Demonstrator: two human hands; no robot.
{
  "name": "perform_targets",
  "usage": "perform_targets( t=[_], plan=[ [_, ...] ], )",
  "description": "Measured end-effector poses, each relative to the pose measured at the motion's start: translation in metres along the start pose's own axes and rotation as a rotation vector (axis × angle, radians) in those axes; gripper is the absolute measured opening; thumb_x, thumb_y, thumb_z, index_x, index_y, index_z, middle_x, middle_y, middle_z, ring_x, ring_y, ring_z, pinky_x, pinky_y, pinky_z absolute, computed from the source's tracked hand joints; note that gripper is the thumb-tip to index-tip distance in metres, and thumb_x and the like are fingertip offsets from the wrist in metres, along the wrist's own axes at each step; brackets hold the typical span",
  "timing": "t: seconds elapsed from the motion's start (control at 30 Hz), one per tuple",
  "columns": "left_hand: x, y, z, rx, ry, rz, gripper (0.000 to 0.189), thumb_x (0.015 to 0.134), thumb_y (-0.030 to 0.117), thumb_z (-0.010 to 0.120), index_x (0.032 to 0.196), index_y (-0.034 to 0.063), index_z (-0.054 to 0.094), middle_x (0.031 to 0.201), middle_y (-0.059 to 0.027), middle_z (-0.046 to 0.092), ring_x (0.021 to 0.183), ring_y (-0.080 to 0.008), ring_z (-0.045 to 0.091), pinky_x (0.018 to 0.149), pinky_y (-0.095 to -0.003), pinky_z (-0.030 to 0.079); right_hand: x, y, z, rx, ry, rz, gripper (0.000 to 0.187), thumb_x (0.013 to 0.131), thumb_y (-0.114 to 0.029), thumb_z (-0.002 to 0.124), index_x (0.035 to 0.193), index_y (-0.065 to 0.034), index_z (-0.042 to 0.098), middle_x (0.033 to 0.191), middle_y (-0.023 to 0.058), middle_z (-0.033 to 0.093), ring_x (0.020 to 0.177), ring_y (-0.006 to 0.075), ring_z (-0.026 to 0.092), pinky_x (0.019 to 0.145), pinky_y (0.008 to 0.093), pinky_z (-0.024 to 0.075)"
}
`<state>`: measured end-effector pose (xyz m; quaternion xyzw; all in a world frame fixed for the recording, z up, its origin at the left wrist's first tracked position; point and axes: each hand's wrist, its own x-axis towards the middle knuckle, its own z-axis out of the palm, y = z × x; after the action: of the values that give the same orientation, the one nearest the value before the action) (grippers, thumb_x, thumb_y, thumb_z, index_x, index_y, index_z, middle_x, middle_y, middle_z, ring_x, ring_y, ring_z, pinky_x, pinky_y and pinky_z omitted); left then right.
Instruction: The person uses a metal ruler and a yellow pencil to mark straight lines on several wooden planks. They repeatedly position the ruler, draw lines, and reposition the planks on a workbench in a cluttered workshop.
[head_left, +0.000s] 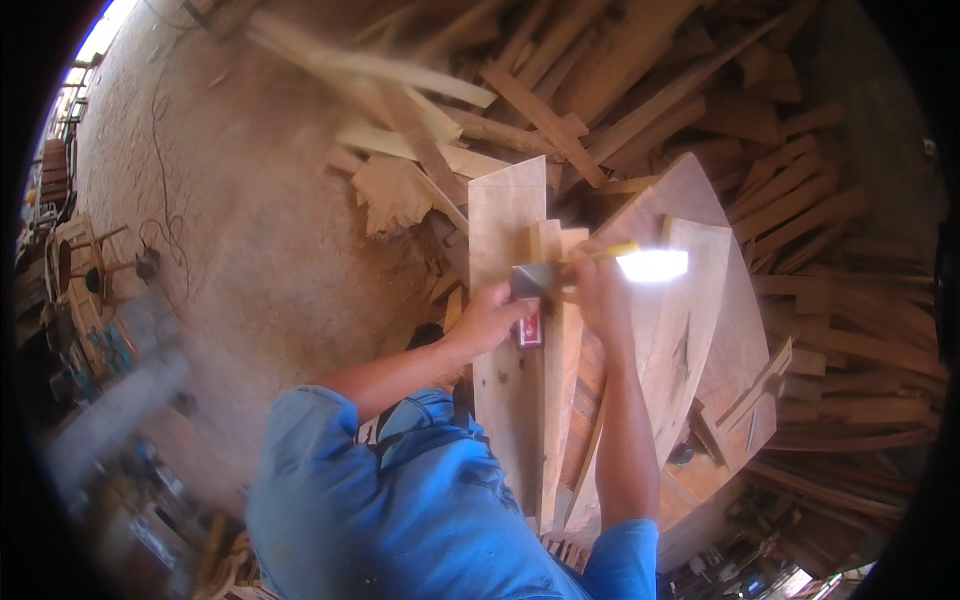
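Observation:
A pale wooden board (506, 375) with a slanted end lies lengthwise before me. My left hand (495, 311) is at its upper part, thumb and fingers at a dark, flat-faced block-like tool (531, 280); whether they grip it is unclear. Just below that tool, a small red and white box or label (530, 330) shows on the board. My right hand (598, 289) is closed around a thin yellow stick, probably a pencil (619, 250), beside the dark tool. Narrower boards (570, 322) lie under and beside my right hand. Its fingertips are blurred.
Wider planks (694, 322) lean or lie on the right over a wooden surface. A large heap of offcuts (637, 90) spreads beyond and to the right. Dusty ground (247, 247) lies on the left, with a loose cable (161, 150) and a small stool-like wooden frame (94, 259).

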<state>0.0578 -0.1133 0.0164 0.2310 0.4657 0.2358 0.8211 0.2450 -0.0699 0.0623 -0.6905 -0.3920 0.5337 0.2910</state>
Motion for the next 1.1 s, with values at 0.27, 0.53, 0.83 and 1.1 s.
perform_targets(
  t=[0.27,0.53,0.83,1.1],
  plan=[
    [0.003,-0.006,-0.002,0.014,0.007,-0.001,0.032,0.103,0.019,0.064,0.131,0.0043,0.061,0.113,-0.0026,0.069,0.099,-0.0109,0.068,0.084,-0.0326,0.062,0.001,-0.009,0.001,-0.286,-0.110,0.022,0.021,0.095,-0.012,0.065,0.114,-0.0067,0.072,0.095,0.0130,0.075,0.091,0.0313,0.070,0.087,0.0403,0.0558],
    [0.002,-0.006,-0.002,0.016,0.005,0.012,0.031,0.102,0.020,0.064,0.130,0.0054,0.062,0.113,-0.0021,0.070,0.098,-0.0103,0.068,0.083,-0.0320,0.061,0.001,0.005,-0.002,-0.547,-0.014,-0.141,0.027,0.092,-0.009,0.067,0.118,-0.0064,0.068,0.100,0.0132,0.072,0.096,0.0302,0.068,0.088,0.0390,0.0544],
    [0.003,-0.008,-0.002,0.007,0.006,0.020,0.031,0.102,0.021,0.064,0.129,0.0061,0.063,0.111,-0.0010,0.070,0.096,-0.0090,0.068,0.082,-0.0311,0.061,-0.003,-0.007,0.004,-0.322,0.035,-0.049,0.028,0.101,-0.023,0.052,0.116,-0.0037,0.066,0.093,0.0126,0.071,0.080,0.0254,0.069,0.074,0.0376,0.0555],
    [0.001,-0.006,-0.001,0.061,0.023,0.018,0.028,0.103,0.022,0.065,0.126,0.0059,0.064,0.108,0.0001,0.070,0.094,-0.0079,0.068,0.079,-0.0298,0.061,-0.008,-0.012,0.009,-0.185,0.121,-0.091,0.024,0.104,-0.018,0.053,0.099,0.0025,0.064,0.075,0.0086,0.060,0.055,0.0152,0.057,0.053,0.0332,0.0467]
  ],
)
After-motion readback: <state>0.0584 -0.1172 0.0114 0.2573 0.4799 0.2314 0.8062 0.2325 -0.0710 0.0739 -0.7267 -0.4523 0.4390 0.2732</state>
